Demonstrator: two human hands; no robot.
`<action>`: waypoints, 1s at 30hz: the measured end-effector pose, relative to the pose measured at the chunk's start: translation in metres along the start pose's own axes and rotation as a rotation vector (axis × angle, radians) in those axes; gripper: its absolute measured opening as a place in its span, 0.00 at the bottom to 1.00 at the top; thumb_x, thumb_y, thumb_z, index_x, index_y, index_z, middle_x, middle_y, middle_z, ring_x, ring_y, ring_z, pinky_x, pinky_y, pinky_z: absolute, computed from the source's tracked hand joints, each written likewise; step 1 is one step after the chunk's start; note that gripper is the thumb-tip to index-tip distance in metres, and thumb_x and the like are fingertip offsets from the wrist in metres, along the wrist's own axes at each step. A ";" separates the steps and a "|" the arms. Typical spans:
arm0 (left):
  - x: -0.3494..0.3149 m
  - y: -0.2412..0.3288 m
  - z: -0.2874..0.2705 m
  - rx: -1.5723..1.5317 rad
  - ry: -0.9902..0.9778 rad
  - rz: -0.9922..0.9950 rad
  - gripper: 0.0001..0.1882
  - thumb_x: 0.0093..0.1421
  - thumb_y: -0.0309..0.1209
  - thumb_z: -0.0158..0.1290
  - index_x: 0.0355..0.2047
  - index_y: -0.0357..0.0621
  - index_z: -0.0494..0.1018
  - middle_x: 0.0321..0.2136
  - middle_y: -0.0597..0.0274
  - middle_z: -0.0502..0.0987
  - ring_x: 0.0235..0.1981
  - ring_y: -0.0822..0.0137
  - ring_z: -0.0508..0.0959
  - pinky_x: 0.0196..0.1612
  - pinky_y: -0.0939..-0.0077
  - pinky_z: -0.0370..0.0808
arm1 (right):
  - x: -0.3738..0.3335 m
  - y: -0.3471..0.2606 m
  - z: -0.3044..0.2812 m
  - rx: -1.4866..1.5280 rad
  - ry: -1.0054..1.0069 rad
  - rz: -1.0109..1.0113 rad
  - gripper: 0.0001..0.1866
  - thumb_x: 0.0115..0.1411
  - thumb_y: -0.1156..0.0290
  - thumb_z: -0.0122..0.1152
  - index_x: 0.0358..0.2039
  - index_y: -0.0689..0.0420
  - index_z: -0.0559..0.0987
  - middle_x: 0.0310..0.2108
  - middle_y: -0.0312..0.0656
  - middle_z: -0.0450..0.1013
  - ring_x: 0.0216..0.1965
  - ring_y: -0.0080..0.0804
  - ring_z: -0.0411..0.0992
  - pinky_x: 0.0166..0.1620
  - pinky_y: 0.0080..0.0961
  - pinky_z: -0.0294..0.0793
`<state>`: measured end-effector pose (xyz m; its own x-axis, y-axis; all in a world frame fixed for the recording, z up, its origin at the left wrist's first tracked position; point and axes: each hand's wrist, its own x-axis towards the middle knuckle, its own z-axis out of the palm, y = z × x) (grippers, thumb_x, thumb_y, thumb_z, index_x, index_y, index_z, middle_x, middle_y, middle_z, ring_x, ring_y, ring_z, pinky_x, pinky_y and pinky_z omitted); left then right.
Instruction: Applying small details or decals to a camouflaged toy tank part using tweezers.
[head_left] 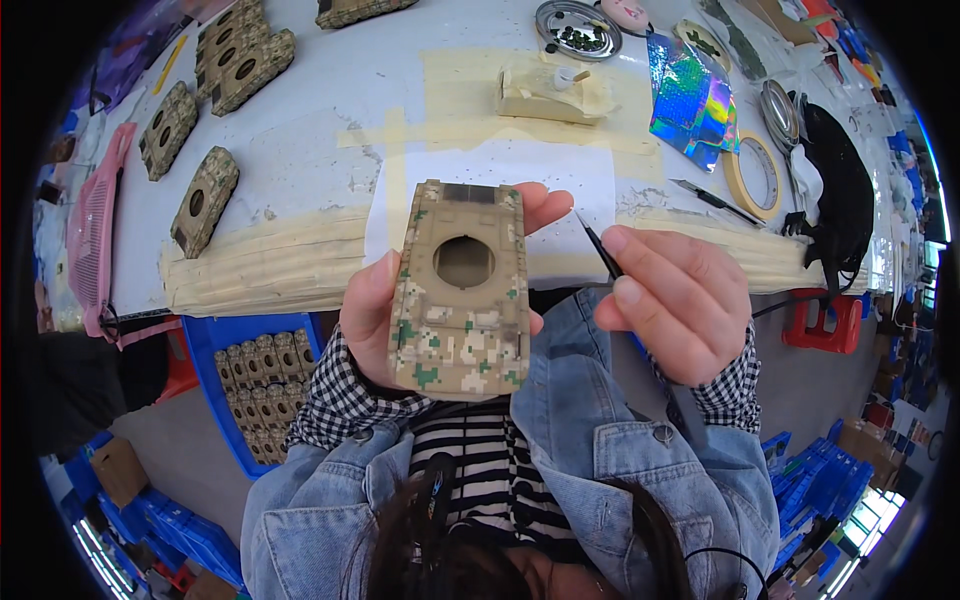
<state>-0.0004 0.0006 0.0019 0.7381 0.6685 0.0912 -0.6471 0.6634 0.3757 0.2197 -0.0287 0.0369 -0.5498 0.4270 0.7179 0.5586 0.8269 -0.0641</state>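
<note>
My left hand (368, 322) is closed around a toy tank hull (460, 335) in tan, green and white pixel camouflage, held above my lap near the table edge. Its top faces up, with a round hole in the middle and a dark grille at the far end. The thumb lies along the left side and fingertips show past the right side. In my right hand (690, 300), thumb and fingers pinch slim black tweezers (600, 248). Their fine tip points up and left, just beside the left fingertips, apart from the hull. Whether the tip holds anything is too small to tell.
White paper (590, 185) with tiny specks lies behind the hull. Several similar hulls (205, 200) sit at left; more fill a blue crate (235, 430) below. A taped block (545, 105), round tin (578, 45), holographic sheets (690, 100), craft knife (715, 200) and tape roll (750, 180) occupy the table.
</note>
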 end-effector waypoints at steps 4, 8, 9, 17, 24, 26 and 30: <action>-0.001 -0.003 -0.004 0.030 0.011 0.078 0.37 0.59 0.48 0.40 0.61 0.37 0.43 0.61 0.44 0.44 0.64 0.54 0.42 0.52 0.54 0.68 | 0.001 -0.007 0.010 0.581 0.435 0.526 0.09 0.55 0.77 0.56 0.34 0.65 0.66 0.31 0.54 0.73 0.30 0.36 0.75 0.32 0.24 0.77; -0.002 -0.001 -0.004 0.056 0.031 0.094 0.38 0.59 0.48 0.40 0.61 0.37 0.43 0.62 0.45 0.44 0.64 0.54 0.40 0.52 0.53 0.68 | 0.015 0.006 0.005 0.928 0.451 1.082 0.08 0.63 0.70 0.46 0.34 0.63 0.65 0.27 0.51 0.73 0.27 0.36 0.76 0.31 0.24 0.77; -0.003 -0.001 -0.004 0.064 0.026 0.094 0.38 0.59 0.48 0.40 0.61 0.37 0.43 0.61 0.45 0.44 0.64 0.54 0.40 0.52 0.53 0.68 | 0.016 0.008 0.009 0.985 0.461 1.147 0.11 0.63 0.66 0.46 0.34 0.62 0.66 0.26 0.50 0.73 0.26 0.35 0.76 0.29 0.21 0.76; 0.000 -0.004 0.014 0.025 0.181 0.107 0.50 0.52 0.53 0.50 0.60 0.28 0.38 0.60 0.30 0.37 0.32 0.60 0.77 0.26 0.77 0.79 | 0.009 0.017 0.018 1.382 0.326 1.369 0.12 0.60 0.63 0.51 0.31 0.60 0.70 0.26 0.46 0.75 0.26 0.30 0.76 0.27 0.15 0.75; 0.000 -0.005 0.014 -0.062 0.164 0.116 0.47 0.54 0.49 0.49 0.60 0.29 0.38 0.60 0.31 0.36 0.34 0.56 0.77 0.30 0.73 0.80 | 0.014 0.013 0.020 1.307 0.316 1.386 0.12 0.62 0.63 0.48 0.32 0.60 0.70 0.25 0.44 0.75 0.24 0.26 0.75 0.25 0.13 0.73; -0.001 -0.004 0.010 -0.053 0.140 0.112 0.44 0.56 0.48 0.46 0.60 0.31 0.39 0.60 0.36 0.39 0.45 0.54 0.65 0.38 0.66 0.76 | 0.016 0.011 0.019 1.269 0.332 1.367 0.12 0.61 0.64 0.48 0.32 0.61 0.70 0.25 0.45 0.74 0.23 0.27 0.75 0.24 0.14 0.73; -0.003 0.000 0.000 0.028 0.092 0.095 0.37 0.59 0.48 0.39 0.60 0.35 0.45 0.61 0.44 0.45 0.64 0.51 0.41 0.51 0.54 0.69 | 0.023 0.009 0.014 1.212 0.338 1.308 0.13 0.60 0.65 0.51 0.30 0.63 0.69 0.24 0.49 0.74 0.24 0.31 0.76 0.26 0.18 0.76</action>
<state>-0.0028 -0.0015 0.0015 0.6521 0.7568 0.0434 -0.7071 0.5867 0.3947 0.2034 -0.0061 0.0426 0.0466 0.9917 -0.1199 -0.3169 -0.0992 -0.9433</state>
